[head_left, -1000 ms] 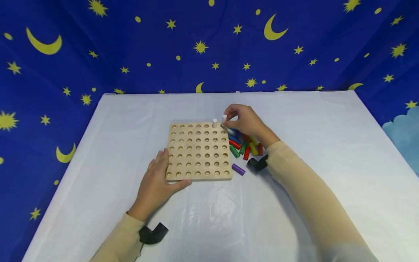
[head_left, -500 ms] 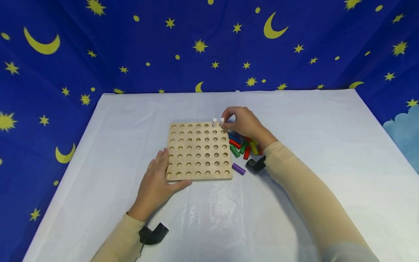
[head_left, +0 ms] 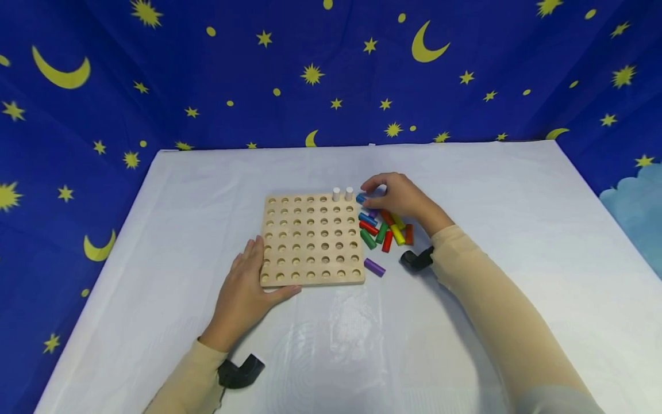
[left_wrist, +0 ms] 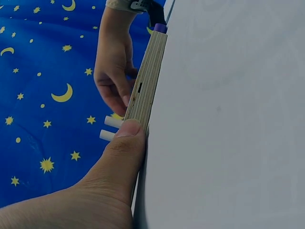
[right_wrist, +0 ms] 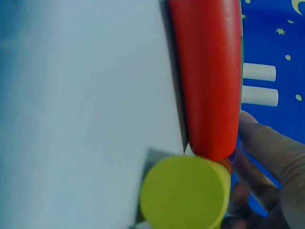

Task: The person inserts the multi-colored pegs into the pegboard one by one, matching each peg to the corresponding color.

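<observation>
A square wooden pegboard with rows of round holes lies on the table. Two white pegs stand upright in its back row at the right. My left hand rests against the board's front left corner, fingers straight along the left side; its thumb presses the front edge. Beyond the right edge, my right hand is over the loose pegs, thumb and forefinger apart with nothing between them. Close to its fingertips lies a blue peg. A red peg and yellow peg loom large in the right wrist view.
Several coloured pegs lie in a loose pile along the board's right side. Nearer the front is a separate purple peg. A white cloth covers the table, and a blue curtain with moons and stars hangs behind.
My right hand has lowered the second white peg into the back right corner hole, let it go, and moved right over the loose pegs. The left hand stays at the board.
</observation>
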`<act>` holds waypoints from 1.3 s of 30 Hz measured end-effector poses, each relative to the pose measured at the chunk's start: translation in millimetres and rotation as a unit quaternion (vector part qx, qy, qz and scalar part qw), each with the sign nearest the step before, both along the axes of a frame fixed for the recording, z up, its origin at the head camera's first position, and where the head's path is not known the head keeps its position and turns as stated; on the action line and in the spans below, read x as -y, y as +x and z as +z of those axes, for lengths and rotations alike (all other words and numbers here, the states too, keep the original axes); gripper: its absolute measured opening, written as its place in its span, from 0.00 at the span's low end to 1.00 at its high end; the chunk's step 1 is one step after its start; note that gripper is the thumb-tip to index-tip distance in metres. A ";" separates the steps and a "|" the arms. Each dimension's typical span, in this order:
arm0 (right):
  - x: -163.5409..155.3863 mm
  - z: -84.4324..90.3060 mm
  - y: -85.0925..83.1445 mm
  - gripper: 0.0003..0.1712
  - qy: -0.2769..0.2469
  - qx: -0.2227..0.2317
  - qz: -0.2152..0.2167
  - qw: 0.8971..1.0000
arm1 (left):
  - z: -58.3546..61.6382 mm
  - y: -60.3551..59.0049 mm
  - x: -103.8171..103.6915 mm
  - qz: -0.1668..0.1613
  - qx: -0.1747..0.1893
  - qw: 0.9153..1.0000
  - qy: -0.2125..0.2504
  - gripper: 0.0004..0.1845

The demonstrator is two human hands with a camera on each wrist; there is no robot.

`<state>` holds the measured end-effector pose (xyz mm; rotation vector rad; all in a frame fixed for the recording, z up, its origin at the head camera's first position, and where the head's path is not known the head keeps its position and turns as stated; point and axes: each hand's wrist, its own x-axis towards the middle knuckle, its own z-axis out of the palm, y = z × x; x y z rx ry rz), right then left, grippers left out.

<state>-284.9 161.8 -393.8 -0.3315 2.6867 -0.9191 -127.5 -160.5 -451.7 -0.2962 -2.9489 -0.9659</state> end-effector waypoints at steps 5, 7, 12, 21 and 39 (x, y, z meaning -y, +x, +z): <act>1.6 -2.7 -2.0 0.21 0.026 0.007 0.010 1.000 | -0.2 0.7 0.4 0.002 0.004 1.000 -0.002 0.69; 2.6 -2.2 -2.3 0.20 0.033 0.006 0.012 0.999 | -0.4 1.0 0.3 0.002 0.004 1.000 -0.002 0.69; 4.9 -3.0 -2.2 0.20 0.052 0.022 0.019 0.998 | -1.8 3.1 -0.4 0.003 0.006 1.000 -0.005 0.69; 1.7 -8.9 2.2 0.16 0.038 0.008 0.036 0.999 | -4.7 5.4 -0.5 0.003 -0.001 1.000 -0.010 0.69; -3.5 -3.2 23.9 0.16 -0.125 -0.076 0.019 0.989 | 0.6 2.1 -0.4 0.001 -0.007 1.000 -0.004 0.69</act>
